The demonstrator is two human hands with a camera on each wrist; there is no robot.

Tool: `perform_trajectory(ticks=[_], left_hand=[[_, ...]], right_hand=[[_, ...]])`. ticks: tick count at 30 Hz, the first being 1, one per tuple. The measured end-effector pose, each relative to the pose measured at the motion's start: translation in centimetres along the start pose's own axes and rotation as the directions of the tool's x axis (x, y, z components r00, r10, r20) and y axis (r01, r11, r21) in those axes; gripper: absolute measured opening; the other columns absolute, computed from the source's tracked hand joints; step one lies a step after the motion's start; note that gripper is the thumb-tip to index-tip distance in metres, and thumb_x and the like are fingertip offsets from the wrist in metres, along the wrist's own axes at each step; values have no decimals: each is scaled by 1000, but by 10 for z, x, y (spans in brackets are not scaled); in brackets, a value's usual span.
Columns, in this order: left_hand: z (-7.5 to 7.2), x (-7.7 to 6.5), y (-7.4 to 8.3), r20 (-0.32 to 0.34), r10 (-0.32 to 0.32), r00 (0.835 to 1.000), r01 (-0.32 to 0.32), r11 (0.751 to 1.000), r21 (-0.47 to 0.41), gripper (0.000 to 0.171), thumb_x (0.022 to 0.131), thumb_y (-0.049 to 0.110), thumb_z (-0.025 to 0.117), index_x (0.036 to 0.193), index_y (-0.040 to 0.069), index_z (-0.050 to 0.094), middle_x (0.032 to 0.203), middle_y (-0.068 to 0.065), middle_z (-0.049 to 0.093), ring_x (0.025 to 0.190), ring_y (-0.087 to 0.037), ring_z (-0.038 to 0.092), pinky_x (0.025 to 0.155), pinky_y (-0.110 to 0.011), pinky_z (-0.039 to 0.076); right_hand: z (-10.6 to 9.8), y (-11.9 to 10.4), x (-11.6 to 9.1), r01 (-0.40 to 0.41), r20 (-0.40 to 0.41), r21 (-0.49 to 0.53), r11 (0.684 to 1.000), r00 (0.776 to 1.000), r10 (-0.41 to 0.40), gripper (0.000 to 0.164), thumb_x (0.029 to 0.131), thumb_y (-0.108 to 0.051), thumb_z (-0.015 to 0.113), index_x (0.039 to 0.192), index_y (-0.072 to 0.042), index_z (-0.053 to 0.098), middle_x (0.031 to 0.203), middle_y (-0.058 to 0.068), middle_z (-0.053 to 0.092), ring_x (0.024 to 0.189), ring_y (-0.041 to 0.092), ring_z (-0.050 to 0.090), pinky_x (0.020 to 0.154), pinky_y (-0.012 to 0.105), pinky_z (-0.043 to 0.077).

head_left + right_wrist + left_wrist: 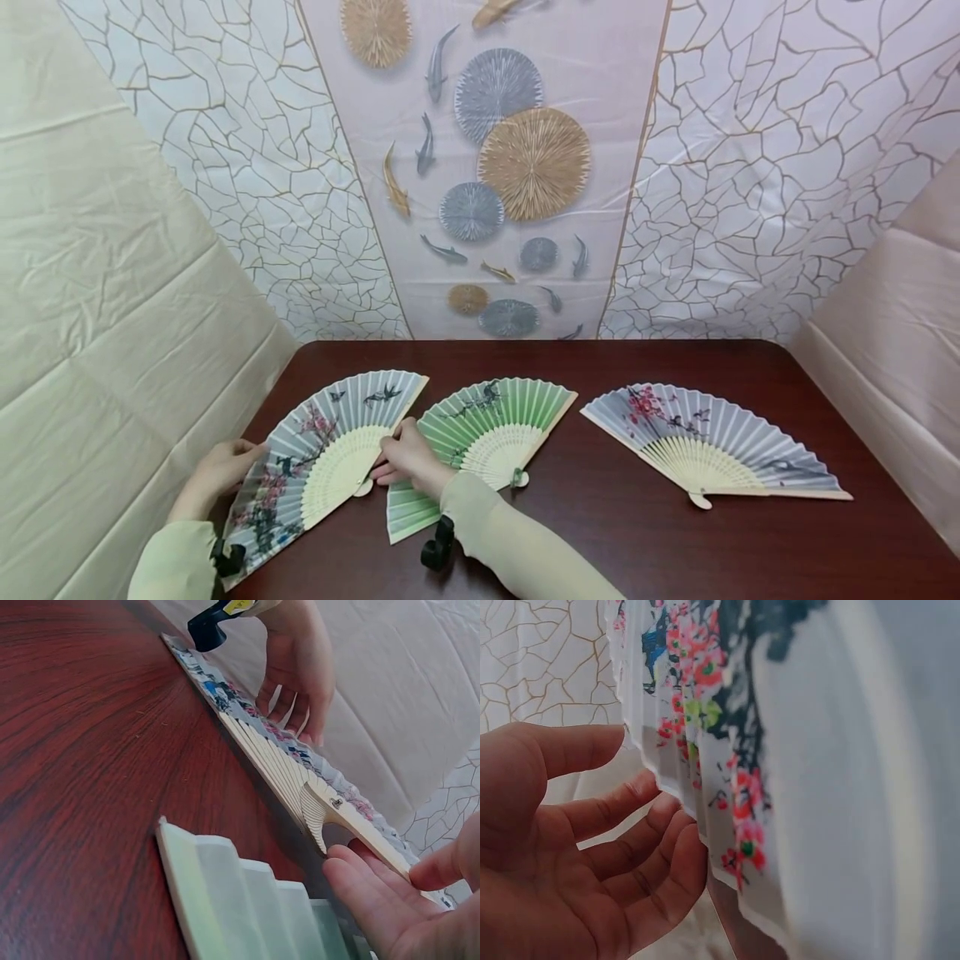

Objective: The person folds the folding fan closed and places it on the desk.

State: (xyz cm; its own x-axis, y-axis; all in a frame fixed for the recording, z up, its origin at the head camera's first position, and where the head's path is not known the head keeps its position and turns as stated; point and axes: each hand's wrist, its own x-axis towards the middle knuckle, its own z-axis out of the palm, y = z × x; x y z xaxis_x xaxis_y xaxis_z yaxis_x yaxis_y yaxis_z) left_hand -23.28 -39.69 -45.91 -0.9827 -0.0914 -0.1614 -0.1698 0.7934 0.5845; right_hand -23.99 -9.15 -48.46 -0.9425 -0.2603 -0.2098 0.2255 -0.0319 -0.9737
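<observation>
A pale grey folding fan (337, 467) with pink blossoms and dark birds lies spread at the table's left. My left hand (213, 475) is at its outer pleated edge; the left wrist view shows the thumb and fingertips (641, 784) against that edge, fingers loosely bent. Near the pivot, my right hand (412, 458) pinches the fan's wooden end stick, thumb on one side and fingers (367, 877) on the other. A spread green fan (525, 417) lies beneath my right forearm and hand, which hide part of it.
Another open grey fan (708, 429) with red blossoms lies at the right of the dark red wooden table (585, 542). Beige cloth (97, 358) hangs along the left side, and a patterned cloth (525, 275) rises behind the table.
</observation>
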Motion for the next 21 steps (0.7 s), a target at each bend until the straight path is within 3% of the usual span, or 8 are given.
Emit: perform_trajectory(ticks=[7,16,21], left_hand=[[-5,4,8,-76,84,994,-79,994,71,44,103,27,54,115,-15,60,110,-32,64,105,-48,59,84,-56,51],[-10,5,30,-176,178,968,-176,984,26,42,104,25,55,118,-14,61,107,-30,65,97,-40,61,76,-45,50],[-15,6,44,-204,198,959,-206,978,-19,45,105,29,54,122,-12,59,106,-26,65,94,-31,59,73,-37,47]], right_hand=[[-7,-11,1,27,1,10,1000,1000,-27,11,100,-2,44,98,-8,35,81,25,69,74,42,73,60,37,62],[-24,-33,0,75,-11,18,997,997,-74,8,103,-4,44,102,-6,36,85,24,69,77,40,73,68,42,63],[-30,-43,-5,89,-17,48,995,996,-88,8,103,-4,45,105,-5,38,85,22,67,76,39,73,66,40,63]])
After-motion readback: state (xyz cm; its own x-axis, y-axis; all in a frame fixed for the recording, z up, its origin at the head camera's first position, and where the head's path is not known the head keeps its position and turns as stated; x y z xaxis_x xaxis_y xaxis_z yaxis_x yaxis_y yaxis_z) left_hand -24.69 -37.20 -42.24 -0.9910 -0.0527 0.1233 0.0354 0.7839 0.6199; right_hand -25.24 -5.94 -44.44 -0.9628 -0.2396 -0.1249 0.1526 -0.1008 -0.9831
